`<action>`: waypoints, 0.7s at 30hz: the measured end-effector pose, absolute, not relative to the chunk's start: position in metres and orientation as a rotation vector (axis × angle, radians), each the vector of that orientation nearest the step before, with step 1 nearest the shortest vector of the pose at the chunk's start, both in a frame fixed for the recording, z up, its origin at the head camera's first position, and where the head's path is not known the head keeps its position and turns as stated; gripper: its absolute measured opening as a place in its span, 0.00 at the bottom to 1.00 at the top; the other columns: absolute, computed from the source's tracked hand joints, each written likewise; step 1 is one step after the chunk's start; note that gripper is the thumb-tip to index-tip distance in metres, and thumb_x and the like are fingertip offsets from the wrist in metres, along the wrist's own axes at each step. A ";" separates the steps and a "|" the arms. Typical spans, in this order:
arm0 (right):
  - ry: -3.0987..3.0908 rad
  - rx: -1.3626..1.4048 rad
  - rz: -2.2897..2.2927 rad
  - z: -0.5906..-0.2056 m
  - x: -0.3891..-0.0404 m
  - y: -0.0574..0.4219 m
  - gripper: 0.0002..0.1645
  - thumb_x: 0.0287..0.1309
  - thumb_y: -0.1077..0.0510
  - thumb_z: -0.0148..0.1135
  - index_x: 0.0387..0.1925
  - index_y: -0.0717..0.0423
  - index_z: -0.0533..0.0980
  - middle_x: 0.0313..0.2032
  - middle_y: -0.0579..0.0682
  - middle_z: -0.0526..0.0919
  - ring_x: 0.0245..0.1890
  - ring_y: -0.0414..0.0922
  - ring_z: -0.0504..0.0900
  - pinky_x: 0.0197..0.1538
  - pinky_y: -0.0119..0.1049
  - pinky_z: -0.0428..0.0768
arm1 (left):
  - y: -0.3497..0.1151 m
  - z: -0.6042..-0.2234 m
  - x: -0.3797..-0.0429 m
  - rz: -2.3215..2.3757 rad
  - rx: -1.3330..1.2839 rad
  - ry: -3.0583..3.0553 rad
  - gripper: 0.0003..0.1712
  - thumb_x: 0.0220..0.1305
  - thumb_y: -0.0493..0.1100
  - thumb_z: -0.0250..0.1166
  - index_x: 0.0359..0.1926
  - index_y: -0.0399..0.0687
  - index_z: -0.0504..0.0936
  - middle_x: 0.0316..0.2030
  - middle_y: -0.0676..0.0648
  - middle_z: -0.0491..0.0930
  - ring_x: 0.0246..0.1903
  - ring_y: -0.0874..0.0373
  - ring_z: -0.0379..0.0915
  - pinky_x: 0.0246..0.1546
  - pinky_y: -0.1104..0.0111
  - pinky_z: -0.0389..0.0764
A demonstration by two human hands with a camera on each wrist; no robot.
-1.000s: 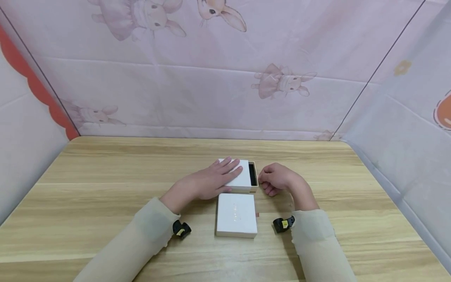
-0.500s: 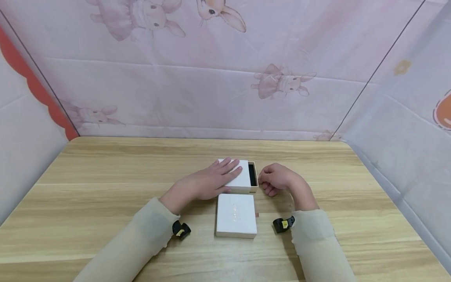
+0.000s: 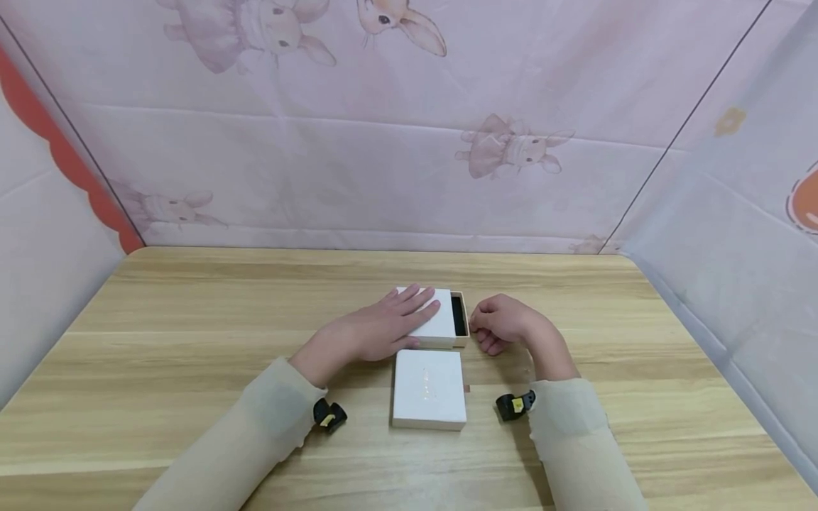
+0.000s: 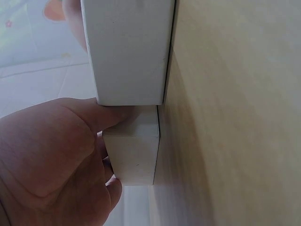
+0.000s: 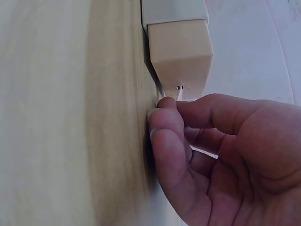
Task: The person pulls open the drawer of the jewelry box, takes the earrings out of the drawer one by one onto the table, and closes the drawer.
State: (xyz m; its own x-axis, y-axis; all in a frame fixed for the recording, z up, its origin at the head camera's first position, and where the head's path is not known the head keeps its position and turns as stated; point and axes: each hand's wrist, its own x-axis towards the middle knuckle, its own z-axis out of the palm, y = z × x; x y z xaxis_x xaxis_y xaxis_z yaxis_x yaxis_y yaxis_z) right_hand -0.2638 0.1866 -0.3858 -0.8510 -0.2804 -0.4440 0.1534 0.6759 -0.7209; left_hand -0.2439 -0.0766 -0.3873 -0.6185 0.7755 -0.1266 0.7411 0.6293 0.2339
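Note:
A white drawer box (image 3: 441, 323) lies at the table's middle, its cream inner drawer (image 3: 461, 342) sticking out a little on the right with black lining showing. Across its lid my left hand (image 3: 383, 328) spreads its fingers toward the far edge, and the thumb (image 4: 106, 117) bends down onto the near side. On the right, my right hand (image 3: 505, 323) pinches the pale ribbon pull (image 5: 180, 94) that comes out of the drawer's end. Its other fingers are curled. Just in front lies a second white drawer box (image 3: 427, 387), with gold lettering and a brown ribbon tab (image 3: 467, 388).
The wooden table (image 3: 192, 397) carries both boxes. A fabric backdrop (image 3: 358, 177) with rabbit prints stands behind its far edge. Black wrist cameras (image 3: 329, 415) hang at both cuffs, near the front box's sides.

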 end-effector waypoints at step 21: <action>2.341 -0.101 -1.100 -0.387 -0.263 0.188 0.16 0.74 0.61 0.47 0.37 0.65 0.79 0.26 0.53 0.78 0.23 0.44 0.80 0.31 0.38 0.86 | -0.077 -0.386 -0.242 0.226 1.269 2.638 0.38 0.79 0.52 0.47 0.80 0.47 0.43 0.80 0.41 0.36 0.78 0.42 0.29 0.76 0.48 0.41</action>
State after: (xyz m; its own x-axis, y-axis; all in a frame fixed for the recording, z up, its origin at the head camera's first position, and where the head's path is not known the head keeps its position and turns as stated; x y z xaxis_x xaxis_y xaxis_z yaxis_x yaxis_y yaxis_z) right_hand -0.2633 0.1880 -0.3869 -0.8480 -0.2886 -0.4445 0.1581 0.6628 -0.7319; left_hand -0.2424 -0.0770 -0.3857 -0.6093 0.7841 -0.1177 0.7527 0.6187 0.2248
